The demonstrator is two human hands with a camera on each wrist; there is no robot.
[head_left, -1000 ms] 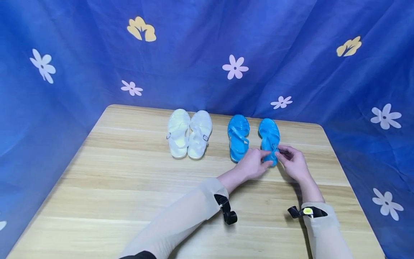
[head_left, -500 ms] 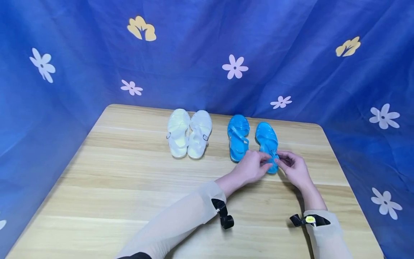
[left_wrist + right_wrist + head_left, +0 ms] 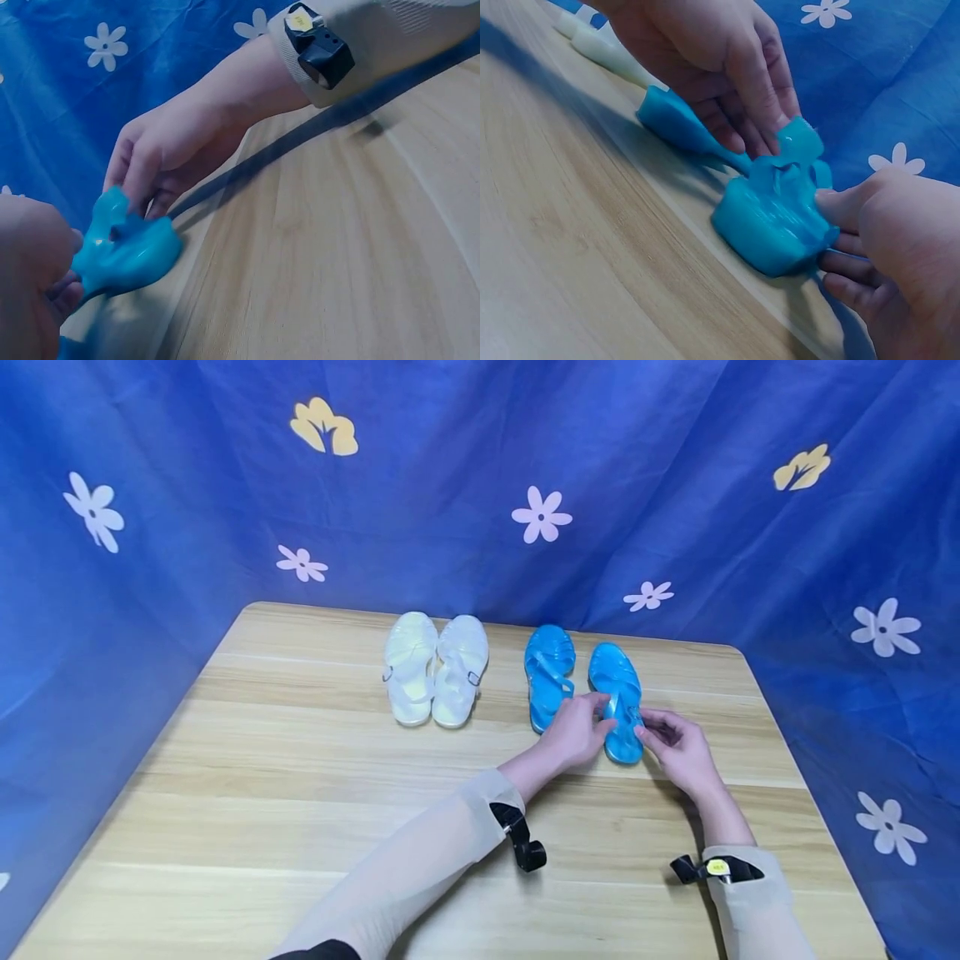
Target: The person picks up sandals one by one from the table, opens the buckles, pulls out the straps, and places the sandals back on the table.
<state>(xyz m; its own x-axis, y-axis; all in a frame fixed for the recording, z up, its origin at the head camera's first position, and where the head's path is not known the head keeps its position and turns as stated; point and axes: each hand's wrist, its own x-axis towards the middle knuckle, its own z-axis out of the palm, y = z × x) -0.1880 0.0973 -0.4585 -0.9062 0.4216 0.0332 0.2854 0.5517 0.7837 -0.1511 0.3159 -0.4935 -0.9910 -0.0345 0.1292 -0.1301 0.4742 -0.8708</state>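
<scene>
Both of my hands are at the right-hand blue jelly sandal [image 3: 615, 670], toe toward the curtain. My left hand [image 3: 567, 735] pinches its strap from the inner side with thumb and fingertips. On the outer side, near the buckle, my right hand [image 3: 681, 756] grips the edge, thumb above and fingers lower down. The right wrist view shows the sandal's heel [image 3: 761, 240] tilted close over the table and the strap [image 3: 799, 140] at my left fingertips. A matching blue sandal [image 3: 550, 652] lies just left, its heel partly behind my left hand.
A pair of white sandals stands side by side further left, a left one [image 3: 412, 635] and a right one [image 3: 463, 643]. The wooden table [image 3: 300, 793] meets a blue flowered curtain [image 3: 450, 485] behind. Wrist cameras [image 3: 529, 853] jut from both sleeves.
The right-hand blue sandal has come toward me and slightly left, with my right hand following. My left hand has shifted from near its heel forward to the strap.
</scene>
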